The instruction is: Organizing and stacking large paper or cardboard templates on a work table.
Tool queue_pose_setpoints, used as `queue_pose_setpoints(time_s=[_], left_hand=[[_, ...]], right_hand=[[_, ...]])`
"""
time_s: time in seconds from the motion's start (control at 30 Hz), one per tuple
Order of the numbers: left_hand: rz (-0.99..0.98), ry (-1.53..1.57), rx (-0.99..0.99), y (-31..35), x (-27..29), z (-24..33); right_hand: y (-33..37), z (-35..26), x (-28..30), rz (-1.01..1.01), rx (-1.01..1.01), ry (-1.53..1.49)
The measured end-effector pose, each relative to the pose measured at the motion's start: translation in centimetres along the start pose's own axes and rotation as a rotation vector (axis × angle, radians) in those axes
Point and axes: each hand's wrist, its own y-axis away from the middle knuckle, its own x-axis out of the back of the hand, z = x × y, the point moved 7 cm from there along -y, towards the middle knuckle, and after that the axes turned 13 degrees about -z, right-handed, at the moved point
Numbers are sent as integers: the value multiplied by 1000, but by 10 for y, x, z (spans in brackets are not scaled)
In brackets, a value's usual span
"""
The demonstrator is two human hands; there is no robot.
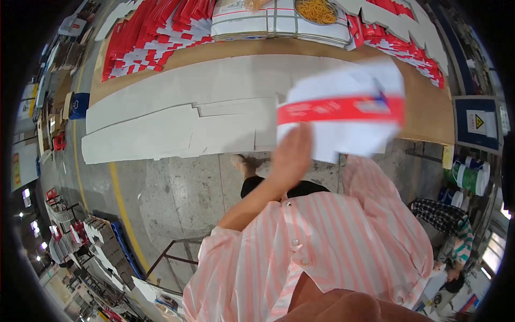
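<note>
My left hand (293, 150) grips the left edge of a flat white cardboard piece (327, 142) with a red band across it. Motion smears the piece, so its folds and printing are unclear. It is held up over the near edge of the table. My right sleeve (365, 174) reaches up behind the cardboard, and that hand is hidden. Beneath lie large whitish cardboard sheets (161, 121), overlapping on the brown tabletop (424, 110).
Red and white flat pieces (155, 35) are heaped at the far left, with more (394, 45) at the far right. Between them sit a strapped white bundle (252, 22) and a bowl of yellow rubber bands (316, 11). Another person (456, 236) is at the lower right.
</note>
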Motion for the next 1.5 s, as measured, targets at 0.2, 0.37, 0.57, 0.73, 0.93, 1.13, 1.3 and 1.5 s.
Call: queue_pose_setpoints(time_s=[0.2, 0.37, 0.57, 0.73, 0.93, 1.13, 1.3, 1.5], left_hand=[[-97, 75, -15, 3, -17, 9], [270, 1165, 645, 102, -55, -156], [853, 2078, 1024, 149, -141, -223], [505, 1143, 789, 159, -133, -238], [905, 1747, 1136, 158, -139, -223], [557, 1031, 986, 162, -125, -227], [768, 1412, 1043, 155, -122, -231], [692, 1162, 981, 162, -121, -229]], right_hand=[[2, 8, 10, 31, 96, -360], [3, 11, 15, 10, 119, -550], [-2, 12, 9, 17, 125, -560], [-4, 11, 6, -5, 128, -607], [-3, 19, 0, 27, 133, -577], [-5, 20, 2, -17, 145, -606], [-7, 26, -6, -39, 128, -629], [-5, 26, -3, -27, 143, -653]])
